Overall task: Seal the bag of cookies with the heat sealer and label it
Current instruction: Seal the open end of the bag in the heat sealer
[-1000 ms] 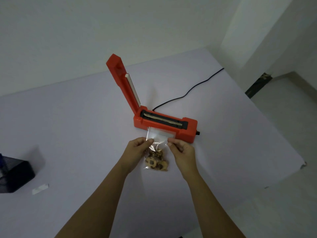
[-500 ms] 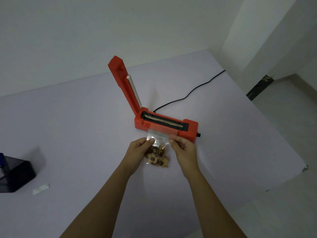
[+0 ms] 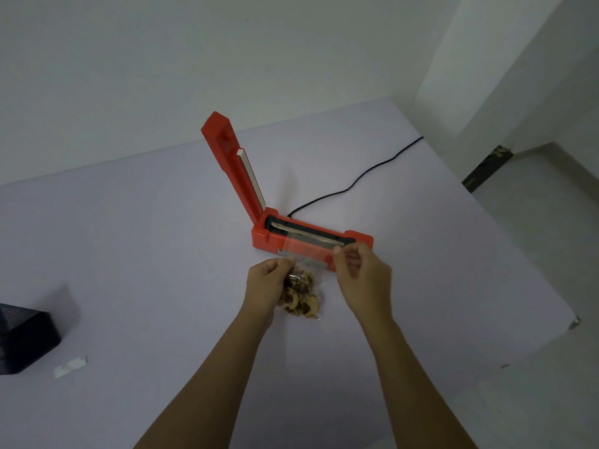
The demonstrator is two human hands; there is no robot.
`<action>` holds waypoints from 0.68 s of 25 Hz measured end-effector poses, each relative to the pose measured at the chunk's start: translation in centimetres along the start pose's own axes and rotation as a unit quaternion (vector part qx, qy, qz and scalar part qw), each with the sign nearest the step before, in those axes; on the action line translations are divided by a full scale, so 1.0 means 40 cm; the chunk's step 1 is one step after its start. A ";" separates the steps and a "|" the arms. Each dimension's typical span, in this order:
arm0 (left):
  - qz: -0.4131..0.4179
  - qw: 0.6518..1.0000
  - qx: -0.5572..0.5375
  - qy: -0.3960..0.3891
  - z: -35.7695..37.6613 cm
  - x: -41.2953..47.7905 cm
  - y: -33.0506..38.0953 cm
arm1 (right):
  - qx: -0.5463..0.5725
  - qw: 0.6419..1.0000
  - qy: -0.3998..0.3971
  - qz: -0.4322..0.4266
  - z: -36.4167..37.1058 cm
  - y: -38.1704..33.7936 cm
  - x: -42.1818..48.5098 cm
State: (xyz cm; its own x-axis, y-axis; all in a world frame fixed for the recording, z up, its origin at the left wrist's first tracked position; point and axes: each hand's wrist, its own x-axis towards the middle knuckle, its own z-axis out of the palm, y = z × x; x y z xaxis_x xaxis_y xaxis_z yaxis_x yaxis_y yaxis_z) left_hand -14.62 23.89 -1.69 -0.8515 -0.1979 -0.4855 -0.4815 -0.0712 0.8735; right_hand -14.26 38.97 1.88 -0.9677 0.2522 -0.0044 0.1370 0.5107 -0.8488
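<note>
The left hand [image 3: 264, 281] and right hand [image 3: 364, 277] each pinch a top corner of the clear bag of cookies [image 3: 301, 298], its top edge laid across the red heat sealer [image 3: 259, 236], whose lid [image 3: 231, 170] stands raised, on the white table [image 3: 129, 254]

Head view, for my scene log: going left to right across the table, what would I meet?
Black container → white label strip → left hand → bag of cookies → right hand. The heat sealer and its cord span behind the hands, so they are left out.
</note>
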 end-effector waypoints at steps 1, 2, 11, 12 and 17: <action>-0.010 1.000 -0.004 0.003 0.002 0.005 0.004 | -0.025 0.998 0.043 -0.033 -0.017 -0.014 0.018; -0.019 1.000 -0.009 0.004 0.002 0.010 0.007 | -0.035 0.994 0.079 -0.073 -0.035 -0.037 0.043; -0.064 0.998 0.000 0.008 0.013 0.045 0.021 | -0.062 0.889 -0.138 -0.431 -0.031 -0.397 0.232; -0.067 0.998 -0.003 0.008 0.013 0.047 0.023 | -0.081 0.877 -0.165 -0.444 -0.020 -0.413 0.237; -0.075 0.997 -0.002 0.009 0.011 0.048 0.018 | -0.178 0.818 -0.237 -0.492 0.028 -0.468 0.244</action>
State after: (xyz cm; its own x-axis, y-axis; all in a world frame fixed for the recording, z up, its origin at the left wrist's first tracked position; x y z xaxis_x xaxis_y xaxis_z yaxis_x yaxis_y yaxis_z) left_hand -16.68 23.91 -2.02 -0.7664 -0.2028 -0.6095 -0.6019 -0.1048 0.7917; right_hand -26.52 30.95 17.12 -0.6078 -0.7300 0.3126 -0.7873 0.5026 -0.3572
